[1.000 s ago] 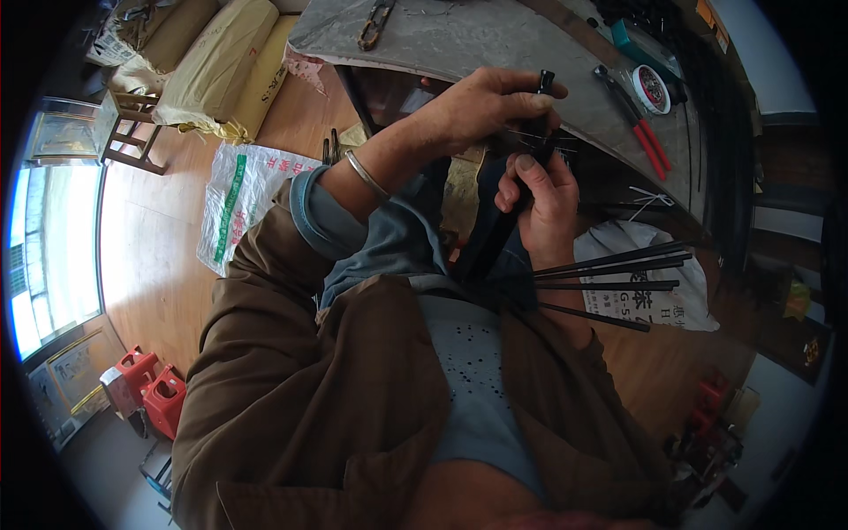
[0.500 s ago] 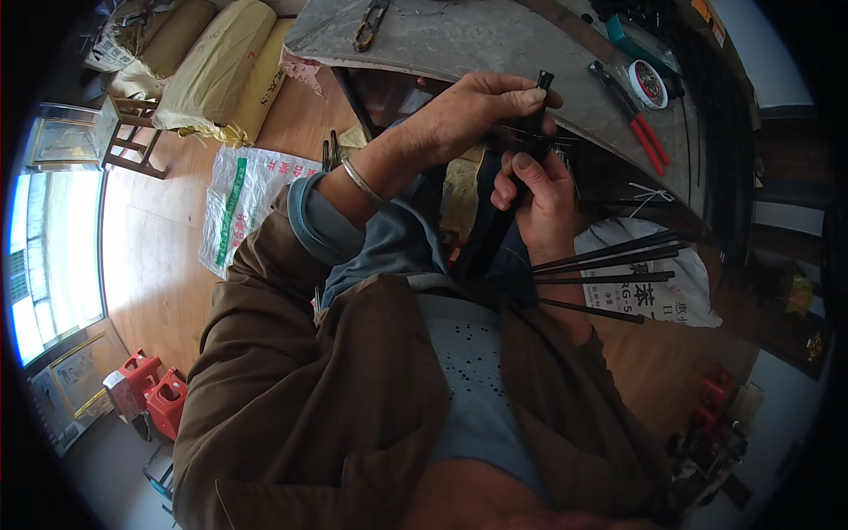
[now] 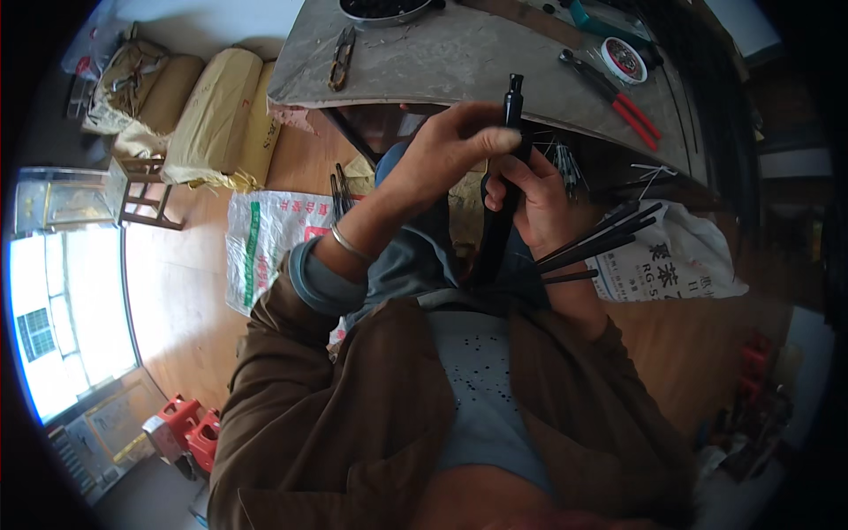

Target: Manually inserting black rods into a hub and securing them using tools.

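Observation:
A long black rod-like piece point(image 3: 498, 230) with a narrow, collared top end stands tilted in front of my lap, its lower end lost against dark clothing. My left hand point(image 3: 455, 146) is closed on it just under the top, thumb laid across. Right below, my right hand point(image 3: 541, 190) wraps the same piece, thumb pointing up along it. Whether a small part lies between the fingers is hidden. Several thin black rods point(image 3: 609, 240) fan out to the right past my right forearm; their other ends are hidden.
Ahead is a grey worktable point(image 3: 442, 57) bearing scissors point(image 3: 342, 60), red-handled pliers point(image 3: 618, 102), a round dish of small parts point(image 3: 624, 60) and a dark bowl point(image 3: 384, 9). Thin metal wires point(image 3: 567, 168) hang by its edge. A white sack point(image 3: 676, 256) lies right, a printed bag point(image 3: 274, 238) left.
The view has shifted, so the table sits lower and further left. Thin wires that crossed at my fingers no longer show there. My left thumb has come down across the black piece.

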`<control>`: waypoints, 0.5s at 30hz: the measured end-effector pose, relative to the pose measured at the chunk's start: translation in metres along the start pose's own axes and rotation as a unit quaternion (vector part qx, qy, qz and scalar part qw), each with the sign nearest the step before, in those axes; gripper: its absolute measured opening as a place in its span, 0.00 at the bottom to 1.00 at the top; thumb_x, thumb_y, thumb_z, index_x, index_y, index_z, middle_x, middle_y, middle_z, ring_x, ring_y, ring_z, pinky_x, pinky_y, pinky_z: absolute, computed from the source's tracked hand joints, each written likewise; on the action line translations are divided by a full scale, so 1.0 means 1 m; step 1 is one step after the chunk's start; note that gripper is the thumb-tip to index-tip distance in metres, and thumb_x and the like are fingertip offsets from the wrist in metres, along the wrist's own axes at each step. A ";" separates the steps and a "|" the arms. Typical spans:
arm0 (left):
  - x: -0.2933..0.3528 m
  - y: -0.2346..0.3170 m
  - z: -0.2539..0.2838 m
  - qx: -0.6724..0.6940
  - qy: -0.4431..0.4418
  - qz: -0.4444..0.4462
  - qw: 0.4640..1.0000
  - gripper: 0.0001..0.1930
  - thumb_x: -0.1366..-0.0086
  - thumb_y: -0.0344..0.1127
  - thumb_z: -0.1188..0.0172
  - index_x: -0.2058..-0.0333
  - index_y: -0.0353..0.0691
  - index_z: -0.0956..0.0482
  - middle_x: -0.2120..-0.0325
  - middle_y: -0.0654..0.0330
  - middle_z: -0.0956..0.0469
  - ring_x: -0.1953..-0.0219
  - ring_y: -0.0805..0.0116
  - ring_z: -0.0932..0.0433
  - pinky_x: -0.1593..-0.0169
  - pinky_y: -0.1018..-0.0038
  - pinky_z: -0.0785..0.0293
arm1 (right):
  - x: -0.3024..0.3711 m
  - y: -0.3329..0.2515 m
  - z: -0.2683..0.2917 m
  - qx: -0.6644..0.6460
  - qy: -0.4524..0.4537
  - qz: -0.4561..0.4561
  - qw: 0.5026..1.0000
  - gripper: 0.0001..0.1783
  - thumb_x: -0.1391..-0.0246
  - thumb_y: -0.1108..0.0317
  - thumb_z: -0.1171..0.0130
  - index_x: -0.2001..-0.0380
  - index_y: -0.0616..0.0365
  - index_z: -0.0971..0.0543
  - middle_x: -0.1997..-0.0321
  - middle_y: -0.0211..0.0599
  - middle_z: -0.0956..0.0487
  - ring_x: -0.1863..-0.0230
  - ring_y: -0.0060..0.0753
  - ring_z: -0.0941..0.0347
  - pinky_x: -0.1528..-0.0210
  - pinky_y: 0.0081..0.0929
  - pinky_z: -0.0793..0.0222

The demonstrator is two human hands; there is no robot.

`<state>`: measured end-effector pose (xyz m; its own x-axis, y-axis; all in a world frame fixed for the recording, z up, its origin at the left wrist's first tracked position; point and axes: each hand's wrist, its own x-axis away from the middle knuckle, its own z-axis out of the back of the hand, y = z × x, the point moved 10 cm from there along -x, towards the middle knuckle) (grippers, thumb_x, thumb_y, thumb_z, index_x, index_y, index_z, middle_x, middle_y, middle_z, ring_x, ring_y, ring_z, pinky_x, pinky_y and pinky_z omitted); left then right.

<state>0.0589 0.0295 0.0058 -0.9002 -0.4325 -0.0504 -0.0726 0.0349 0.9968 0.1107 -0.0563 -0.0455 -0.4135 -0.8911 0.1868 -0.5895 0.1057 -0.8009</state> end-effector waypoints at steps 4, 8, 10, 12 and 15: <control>0.007 -0.009 0.005 0.049 0.065 0.045 0.996 0.23 0.44 0.31 0.34 0.53 0.25 0.29 0.63 0.54 0.21 0.61 0.71 0.23 0.55 0.76 0.27 | 0.007 0.002 0.001 0.057 0.028 -0.028 0.998 0.12 0.42 0.68 0.43 0.57 0.60 0.25 0.68 0.31 0.24 0.69 0.24 0.27 0.68 0.23 0.30; 0.007 -0.019 -0.002 0.079 0.041 0.084 0.993 0.21 0.44 0.29 0.36 0.53 0.27 0.28 0.63 0.55 0.21 0.61 0.71 0.23 0.55 0.76 0.28 | 0.007 -0.019 0.008 0.161 0.000 0.120 0.980 0.14 0.43 0.68 0.42 0.55 0.62 0.25 0.64 0.34 0.22 0.65 0.22 0.25 0.63 0.21 0.28; 0.010 -0.008 -0.003 0.056 0.057 0.067 0.995 0.20 0.43 0.30 0.36 0.53 0.29 0.27 0.62 0.57 0.21 0.60 0.72 0.23 0.54 0.76 0.28 | 0.009 -0.027 0.010 0.322 0.016 0.126 0.938 0.12 0.44 0.68 0.41 0.58 0.63 0.23 0.65 0.33 0.21 0.63 0.19 0.26 0.60 0.19 0.30; 0.011 -0.010 -0.007 0.072 0.054 0.064 0.994 0.20 0.43 0.31 0.36 0.53 0.30 0.27 0.62 0.58 0.21 0.60 0.72 0.23 0.53 0.76 0.28 | 0.011 -0.039 0.005 0.344 -0.001 0.118 0.932 0.11 0.44 0.68 0.40 0.60 0.63 0.22 0.66 0.31 0.20 0.63 0.18 0.26 0.60 0.19 0.30; 0.013 -0.016 -0.011 0.103 0.052 0.061 0.991 0.19 0.42 0.32 0.37 0.52 0.32 0.26 0.62 0.59 0.21 0.59 0.73 0.24 0.52 0.76 0.29 | 0.008 -0.039 0.002 0.323 -0.039 0.094 0.941 0.09 0.44 0.69 0.41 0.62 0.63 0.20 0.68 0.28 0.20 0.65 0.16 0.27 0.61 0.19 0.31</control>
<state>0.0528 0.0138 -0.0101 -0.8592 -0.5041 0.0873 -0.0620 0.2720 0.9603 0.1314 -0.0687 -0.0135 -0.4016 -0.9157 -0.0139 0.0437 -0.0040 -0.9990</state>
